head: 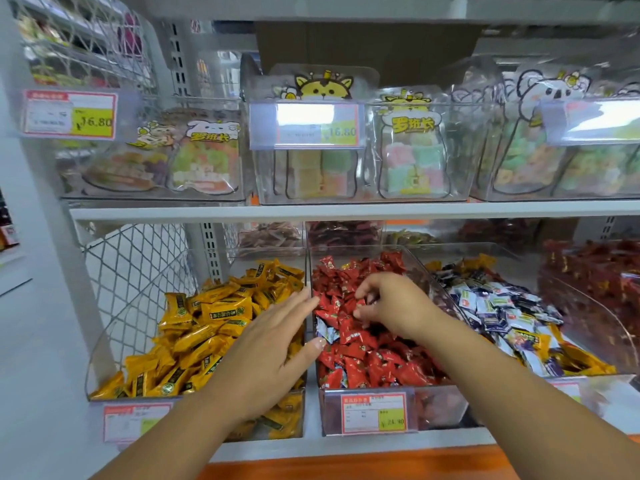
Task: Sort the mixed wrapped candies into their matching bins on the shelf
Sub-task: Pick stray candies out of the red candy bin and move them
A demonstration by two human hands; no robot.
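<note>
Mixed wrapped candies [505, 317] crowd the clear plastic right bin [602, 344]; much sorting remains.
In the clear middle bin [440, 407] my right hand [391, 303] pinches a red-wrapped candy [360, 304] with curled fingers; my left hand [273, 344] lies flat, fingers apart, beside a blue-white stray candy [325, 332].

We face the middle bin [433, 407]; the left bin [107, 344] sits at its nine o'clock, the right bin [609, 341] at three, smaller bins [270, 251] behind. At twelve, the upper shelf [207, 213] carries bagged sweets [412, 161]. Our left hand [273, 348] spans left and middle bins; our right hand [391, 303] lies in the middle one.
</note>
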